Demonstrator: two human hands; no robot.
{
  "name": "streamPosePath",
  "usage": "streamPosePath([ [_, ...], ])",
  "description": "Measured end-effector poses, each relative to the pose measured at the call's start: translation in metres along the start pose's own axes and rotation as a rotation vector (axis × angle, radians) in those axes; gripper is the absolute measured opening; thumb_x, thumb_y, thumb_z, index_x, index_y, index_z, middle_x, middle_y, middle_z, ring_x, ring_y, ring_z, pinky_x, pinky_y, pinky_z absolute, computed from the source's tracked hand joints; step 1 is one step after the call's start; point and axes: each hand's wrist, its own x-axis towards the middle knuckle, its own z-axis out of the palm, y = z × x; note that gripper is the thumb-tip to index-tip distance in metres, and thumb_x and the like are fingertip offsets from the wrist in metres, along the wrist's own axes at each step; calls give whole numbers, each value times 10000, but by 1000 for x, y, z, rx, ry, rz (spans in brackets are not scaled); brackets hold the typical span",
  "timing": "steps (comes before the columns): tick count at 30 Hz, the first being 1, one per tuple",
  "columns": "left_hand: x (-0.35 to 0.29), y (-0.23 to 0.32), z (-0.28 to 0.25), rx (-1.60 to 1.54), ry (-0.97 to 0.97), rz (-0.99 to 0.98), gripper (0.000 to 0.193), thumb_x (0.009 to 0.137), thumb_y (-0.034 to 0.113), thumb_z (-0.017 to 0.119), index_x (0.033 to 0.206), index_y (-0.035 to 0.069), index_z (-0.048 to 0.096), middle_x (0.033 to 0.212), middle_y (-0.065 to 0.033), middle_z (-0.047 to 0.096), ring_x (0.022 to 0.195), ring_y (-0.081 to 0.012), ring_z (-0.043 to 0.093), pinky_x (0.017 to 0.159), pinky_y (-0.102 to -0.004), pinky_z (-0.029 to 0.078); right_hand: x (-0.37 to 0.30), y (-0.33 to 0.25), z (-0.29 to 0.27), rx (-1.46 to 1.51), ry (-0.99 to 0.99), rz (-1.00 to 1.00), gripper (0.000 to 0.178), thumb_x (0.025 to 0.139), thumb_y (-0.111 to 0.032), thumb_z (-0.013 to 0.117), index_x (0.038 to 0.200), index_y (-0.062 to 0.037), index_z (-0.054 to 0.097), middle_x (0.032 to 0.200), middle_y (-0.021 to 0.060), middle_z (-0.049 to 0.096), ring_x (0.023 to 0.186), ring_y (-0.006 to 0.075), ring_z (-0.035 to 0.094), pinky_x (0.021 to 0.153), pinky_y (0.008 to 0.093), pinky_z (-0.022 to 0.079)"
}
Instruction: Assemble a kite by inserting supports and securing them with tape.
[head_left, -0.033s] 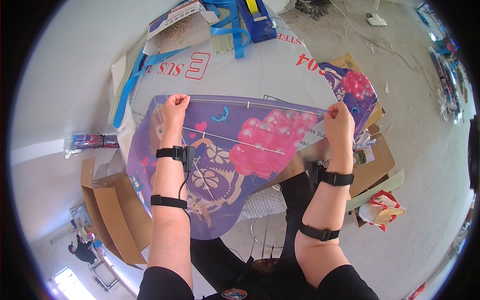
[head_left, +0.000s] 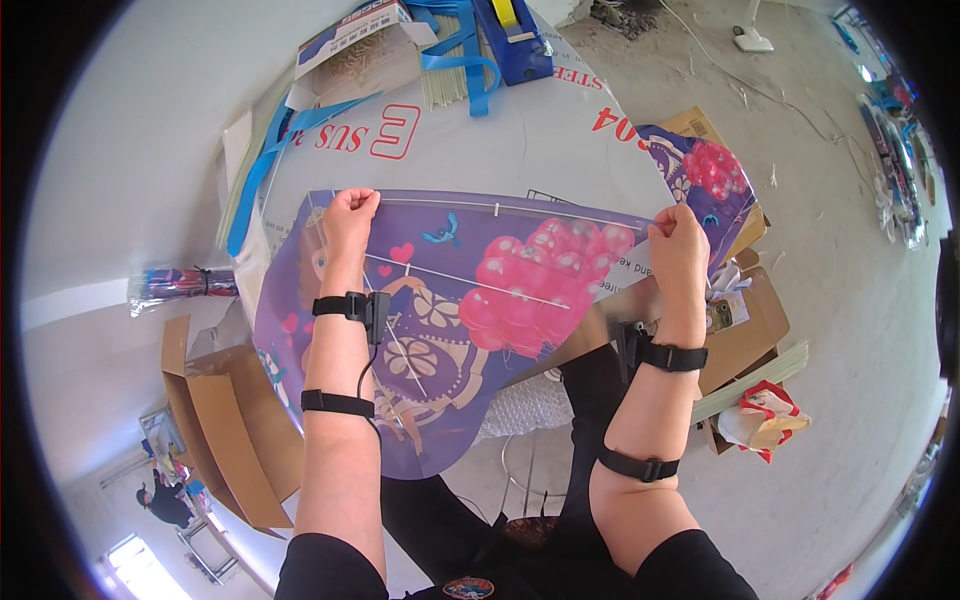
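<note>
Both hands are working at the far edge of a purple printed sheet: in the head view, our left hand [head_left: 350,225] is pinching its far left corner and our right hand [head_left: 679,245] is closing, thumb against fingers, on its far right end. We are not seeing well enough to say whether the fingertips are catching the thin edge rod [head_left: 440,204] as well as the film. The purple printed sheet [head_left: 450,330] is lying partly on a white board [head_left: 480,140], its near part hanging toward the lap.

As for what is done, we are seeing the edge rod already running along the sheet's far side, a middle rod [head_left: 480,285] crossing its centre and a short rod [head_left: 408,368] slanting below that. Small white fittings are sitting on the first two. Whether the rod ends are holding fast we cannot tell, so how much is left is remaining unclear.

Beyond the sheet, a carton of small parts [head_left: 370,60] and a blue tape dispenser [head_left: 520,50] are standing. Right of the sheet, a second printed sheet [head_left: 720,190] with matching pink balloons is lying.
</note>
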Motion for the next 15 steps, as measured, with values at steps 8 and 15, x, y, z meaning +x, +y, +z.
streamPosePath([
  [8, -2, 0, 0, 34, 21, 19, 169, 812, 138, 740, 915, 28, 665, 789, 6, 642, 683, -61, 554, 647, -198, 453, -1, -1, 1, 14, 9, 3, 176, 751, -18, 675, 900, -12, 583, 807, 154, 649, 815, 322, 636, 715, 382, 487],
  [15, 12, -17, 0, 95, 3, 62, 213, 793, 175, 757, 925, 33, 668, 822, -23, 670, 729, -88, 602, 677, -220, 482, 1, 6, 3, 37, 52, -45, 179, 733, -17, 681, 875, -12, 573, 790, 156, 634, 794, 331, 624, 705, 399, 482],
])
